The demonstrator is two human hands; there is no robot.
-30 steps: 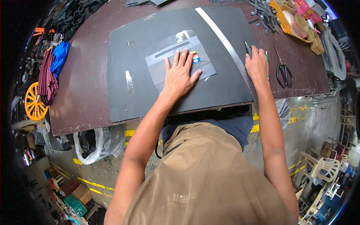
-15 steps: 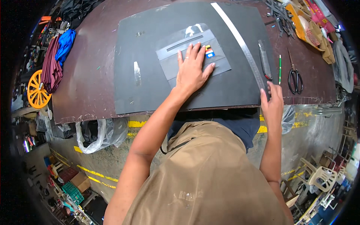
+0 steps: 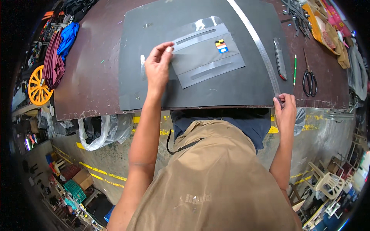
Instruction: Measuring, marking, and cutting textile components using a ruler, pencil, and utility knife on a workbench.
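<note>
A large dark grey sheet [image 3: 231,88] lies on a brown worktable [image 3: 92,77]. On it rests a clear plastic template [image 3: 206,54] with a small coloured sticker. My left hand [image 3: 157,65] pinches the template's left edge between thumb and fingers. My right hand [image 3: 285,111] grips the near end of a long metal ruler [image 3: 256,46] at the table's front edge. The ruler runs diagonally across the sheet's right side.
A utility knife [image 3: 280,59], a green pen [image 3: 295,69] and black scissors [image 3: 309,79] lie right of the ruler. Piled materials sit at the far right. Maroon and blue cloths [image 3: 58,54] and an orange wheel [image 3: 38,86] are at the left. Plastic bags [image 3: 100,131] hang under the table.
My left hand lifted from flat on the template and slid to its left edge, now pinching it. My right hand dropped from the ruler's middle to its near end at the table edge.
</note>
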